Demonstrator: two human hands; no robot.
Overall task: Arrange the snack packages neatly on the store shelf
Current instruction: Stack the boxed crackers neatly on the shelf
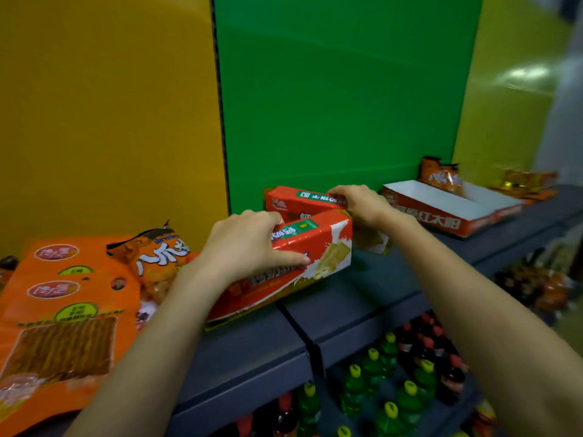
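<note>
Both forearms reach in from the bottom edge toward the grey shelf, above rows of green- and red-capped bottles on the tier below. The left hand is clamped on the front cracker box, fingers curled over its top edge and thumb along the printed face. That box sits askew, its right end angled toward the back. The right hand grips the top of the rear cracker box, which stands just behind the first against the green panel.

These look like thin cardboard cartons: light, stiff along the edges, with a glossy print that could slide under a loose grip. The crackers inside would likely break if the faces were squeezed, so holding at the top edges and corners, as now, seems the safer choice.

To the left lie a flat orange snack bag and a smaller chip bag. An open red display tray sits to the right.
</note>
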